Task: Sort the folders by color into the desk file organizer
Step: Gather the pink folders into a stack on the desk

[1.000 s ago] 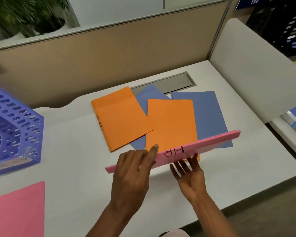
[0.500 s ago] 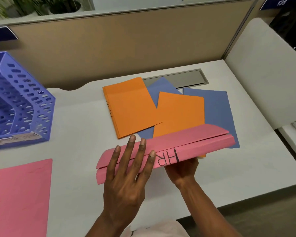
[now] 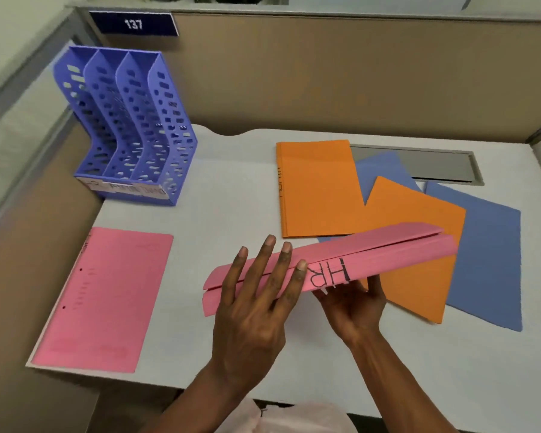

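Note:
A pink folder point(image 3: 384, 256) marked "HR" on its spine is held above the desk, slightly gaping. My right hand point(image 3: 352, 306) grips it from underneath near the lettering. My left hand point(image 3: 256, 304) lies with fingers spread over its left part. A second pink folder point(image 3: 103, 298) lies flat at the desk's left front. Two orange folders point(image 3: 317, 189) point(image 3: 419, 245) and two blue folders point(image 3: 381, 167) point(image 3: 487, 257) overlap on the right. The blue perforated file organizer point(image 3: 132, 126) stands at the back left with three slots, all showing nothing inside.
A tan partition wall point(image 3: 325, 73) with a "137" sign point(image 3: 134, 24) runs behind the desk. A grey cable hatch point(image 3: 434, 165) is set into the white desk point(image 3: 231, 189) behind the folders. The desk's left edge drops beside the flat pink folder.
The view has swung left, bringing the whole organizer and the flat pink folder into sight. The held pink folder has shifted slightly left, and my left hand now lies spread across it.

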Demonstrator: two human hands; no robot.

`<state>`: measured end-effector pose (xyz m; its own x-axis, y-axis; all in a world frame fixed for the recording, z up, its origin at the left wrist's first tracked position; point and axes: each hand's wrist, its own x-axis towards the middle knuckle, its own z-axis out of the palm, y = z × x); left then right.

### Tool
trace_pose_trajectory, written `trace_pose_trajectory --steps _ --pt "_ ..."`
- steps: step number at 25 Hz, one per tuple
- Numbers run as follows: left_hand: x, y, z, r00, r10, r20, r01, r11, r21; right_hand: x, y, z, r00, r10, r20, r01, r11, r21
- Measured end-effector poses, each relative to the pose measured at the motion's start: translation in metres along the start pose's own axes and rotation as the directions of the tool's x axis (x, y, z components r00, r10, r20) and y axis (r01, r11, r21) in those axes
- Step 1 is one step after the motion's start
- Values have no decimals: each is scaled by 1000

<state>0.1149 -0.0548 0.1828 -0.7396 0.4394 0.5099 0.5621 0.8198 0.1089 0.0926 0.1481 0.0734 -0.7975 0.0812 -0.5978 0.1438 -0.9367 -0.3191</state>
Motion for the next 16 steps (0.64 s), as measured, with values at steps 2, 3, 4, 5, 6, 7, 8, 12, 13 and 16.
trace_pose_trajectory --steps 2,3,4,5,6,7,8,12,13,16 --pt "-10 -19 -6 997 -80 -18 80 997 -4 3 15 12 1000 26 -13 -27 996 -90" --pt "-16 -29 -8 994 -111 -21 111 994 -12 5 22 18 999 38 -13 -40 992 -119" --pt "-23 -40 -11 989 -144 -27 143 989 -24 6 31 24 999 48 -14 -50 987 -150" --pt "-29 -52 -14 983 -181 -34 180 983 -41 8 40 31 998 59 -13 -61 981 -184" --pt "-37 -66 -18 973 -228 -41 225 972 -60 9 51 37 997 80 -13 -81 971 -224" --pt "-43 -81 -23 961 -274 -44 270 960 -79 10 62 42 994 106 -15 -106 962 -251" --pt "-50 -96 -26 949 -313 -48 308 947 -95 12 74 46 992 126 -13 -125 952 -278" --pt "-82 -171 -44 837 -547 -14 533 820 -211 9 136 74 981 193 0 -179 911 -372" --pt "-90 -193 -48 783 -621 17 605 756 -251 6 153 81 980 199 -4 -185 900 -395" --pt "-126 -263 -54 616 -779 114 769 564 -300 -1 209 104 975 222 24 -185 861 -473"
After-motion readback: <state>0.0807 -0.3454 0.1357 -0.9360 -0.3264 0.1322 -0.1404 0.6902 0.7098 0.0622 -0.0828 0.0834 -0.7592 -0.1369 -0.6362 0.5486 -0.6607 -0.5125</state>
